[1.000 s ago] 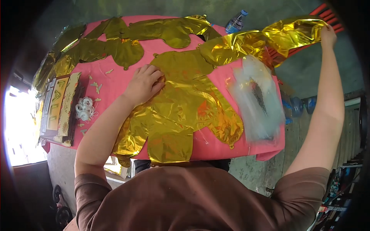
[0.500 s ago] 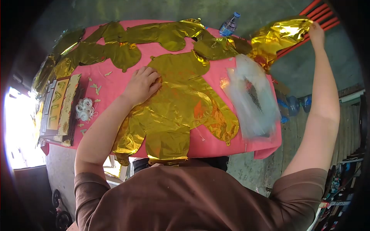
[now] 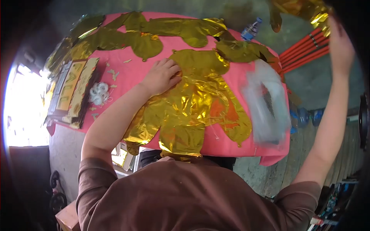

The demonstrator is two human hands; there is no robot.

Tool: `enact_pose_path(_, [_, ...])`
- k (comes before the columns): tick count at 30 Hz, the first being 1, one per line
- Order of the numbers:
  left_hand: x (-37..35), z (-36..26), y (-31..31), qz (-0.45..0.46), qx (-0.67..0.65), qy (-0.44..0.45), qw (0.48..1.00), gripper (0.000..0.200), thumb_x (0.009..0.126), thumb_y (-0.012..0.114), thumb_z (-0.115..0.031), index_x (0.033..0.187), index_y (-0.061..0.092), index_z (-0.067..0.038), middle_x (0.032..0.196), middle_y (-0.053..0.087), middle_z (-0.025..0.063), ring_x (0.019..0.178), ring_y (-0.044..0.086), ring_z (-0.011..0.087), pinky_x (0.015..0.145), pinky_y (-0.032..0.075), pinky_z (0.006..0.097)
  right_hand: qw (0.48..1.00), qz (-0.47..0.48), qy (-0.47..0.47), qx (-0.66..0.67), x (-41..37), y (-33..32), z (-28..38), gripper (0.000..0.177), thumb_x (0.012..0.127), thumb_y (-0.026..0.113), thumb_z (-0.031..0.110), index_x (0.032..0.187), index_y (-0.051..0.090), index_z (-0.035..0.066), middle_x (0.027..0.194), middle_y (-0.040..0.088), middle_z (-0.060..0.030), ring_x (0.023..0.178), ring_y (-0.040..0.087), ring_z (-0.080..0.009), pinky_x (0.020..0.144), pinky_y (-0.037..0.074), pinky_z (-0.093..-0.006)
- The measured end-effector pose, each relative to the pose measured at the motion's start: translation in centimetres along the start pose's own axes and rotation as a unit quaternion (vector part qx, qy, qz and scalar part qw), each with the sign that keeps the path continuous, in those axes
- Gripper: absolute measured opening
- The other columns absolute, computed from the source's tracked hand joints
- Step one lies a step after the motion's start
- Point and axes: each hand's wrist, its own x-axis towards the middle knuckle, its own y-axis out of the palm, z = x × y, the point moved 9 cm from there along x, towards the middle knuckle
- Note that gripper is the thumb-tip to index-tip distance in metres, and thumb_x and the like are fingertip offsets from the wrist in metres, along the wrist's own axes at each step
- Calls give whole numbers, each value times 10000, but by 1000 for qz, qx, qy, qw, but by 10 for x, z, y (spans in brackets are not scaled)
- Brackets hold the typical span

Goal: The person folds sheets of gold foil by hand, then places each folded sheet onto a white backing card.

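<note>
A flat gold foil balloon [image 3: 185, 104] with several lobes lies on the pink-covered table [image 3: 135, 54] in front of me. My left hand [image 3: 162, 75] is at its upper left edge, fingers curled onto the foil; the fingertips are partly hidden. Far out at the upper right, my right hand [image 3: 341, 42] grips a second gold foil balloon [image 3: 300, 8], held up beyond the table's edge. Its far part is cut off by the frame. More gold foil balloons [image 3: 169, 27] lie flat in a row along the table's far side.
At the left are a stack of printed packs [image 3: 71, 90], a bundle of white string [image 3: 99, 93] and small pale scraps [image 3: 113, 73]. Clear plastic bags [image 3: 266, 107] lie at the right. A water bottle [image 3: 251, 30] stands at the back, near red slats [image 3: 304, 52].
My right hand has moved outward to the right, lifting its balloon off the table's corner. My left hand stays on the near balloon, whose foil looks more crinkled. The view has shifted.
</note>
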Motion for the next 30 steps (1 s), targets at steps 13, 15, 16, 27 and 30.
enact_pose_path(13, [-1,2,2,-15,-31,7,999,266,829,610,-255,1031,619,-83,1041,553,67,1049,486,272,898,388,397,894,214,-189,346,-191,70,241,197,721,577,43,916,603,29,865,628,-77,773,600,-253,719,471,-400])
enact_pose_path(15, [-2,4,0,-16,-34,3,999,264,826,611,-247,1029,624,-78,1050,559,68,1055,486,273,901,389,395,890,202,-184,364,-192,65,246,217,714,590,34,931,591,20,888,636,-92,770,603,-254,710,475,-395])
enact_pose_path(16, [-1,4,1,-6,-35,4,999,272,818,612,-213,1043,617,-61,1082,557,77,1070,483,281,915,391,394,888,203,-184,368,-191,62,247,217,714,590,34,931,591,20,888,636,-92,770,603,-254,710,475,-395])
enact_pose_path(27, [-2,9,5,-9,-35,-3,999,252,772,597,-148,1010,641,-77,1099,567,62,1080,481,269,931,389,392,795,341,-152,478,-197,45,273,342,683,706,154,996,626,42,985,646,-100,874,611,-270,777,479,-407])
enact_pose_path(30, [-2,13,10,-4,-35,-4,999,255,776,595,-145,1019,640,-83,1107,566,59,1075,483,267,931,389,394,691,464,-45,553,-204,63,268,362,724,713,181,1041,621,33,1006,647,-98,949,601,-287,858,454,-401])
